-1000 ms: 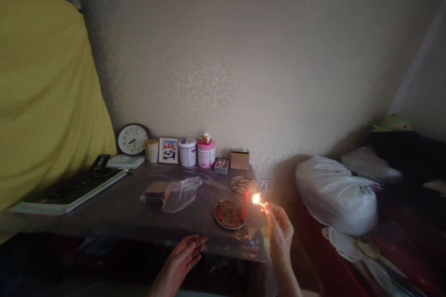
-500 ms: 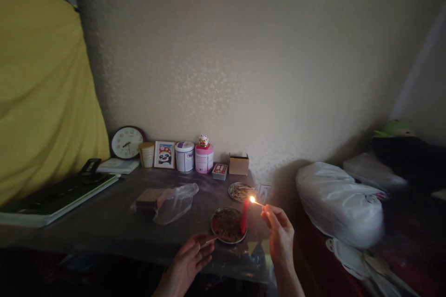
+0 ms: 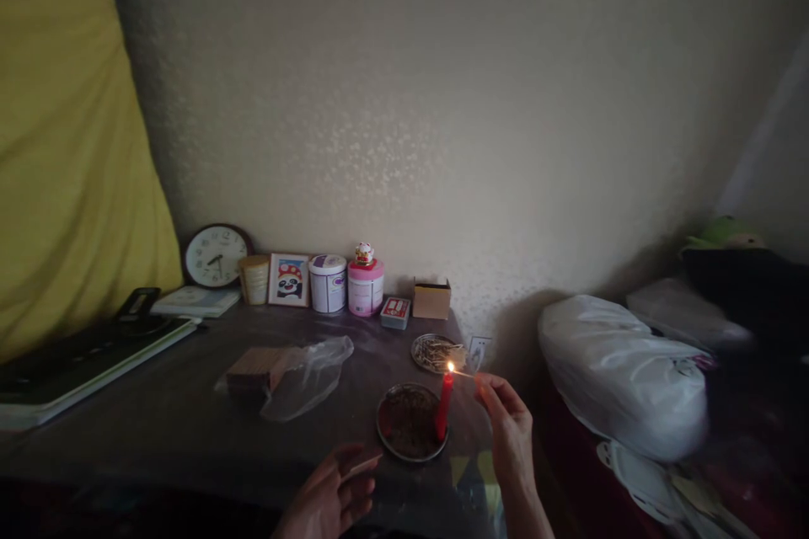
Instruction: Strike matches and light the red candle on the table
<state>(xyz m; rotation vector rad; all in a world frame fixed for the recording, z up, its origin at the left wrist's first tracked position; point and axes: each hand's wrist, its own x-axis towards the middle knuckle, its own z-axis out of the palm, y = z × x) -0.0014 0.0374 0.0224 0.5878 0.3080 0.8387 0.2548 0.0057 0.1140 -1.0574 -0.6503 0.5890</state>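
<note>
A red candle [image 3: 445, 407] stands nearly upright at the right side of a round dark metal dish [image 3: 384, 435]. My right hand [image 3: 509, 429] is closed, pinching a thin wooden match [image 3: 466, 375] between thumb and fingertips. The match's far end points left to the candle's top, where a small flame [image 3: 451, 366] burns; whether it sits on the match, the wick or both I cannot tell. Lower left of the dish, my left hand [image 3: 329, 493] grips a small flat matchbox [image 3: 361, 466], seen nearly edge-on, its fingers curled and slightly blurred.
Behind the candle lies a dish of matchsticks [image 3: 433, 352]. A pack of matchboxes [image 3: 256, 370] in clear plastic sits left of centre. Along the wall stand a clock [image 3: 218, 257], tins [image 3: 366, 290] and a cardboard box [image 3: 431, 300]. A white bag [image 3: 623, 379] bulges at right.
The flame looks smaller and lies right at the candle's top. My left hand with the matchbox has dropped lower and left, away from the dish. The view has shifted slightly.
</note>
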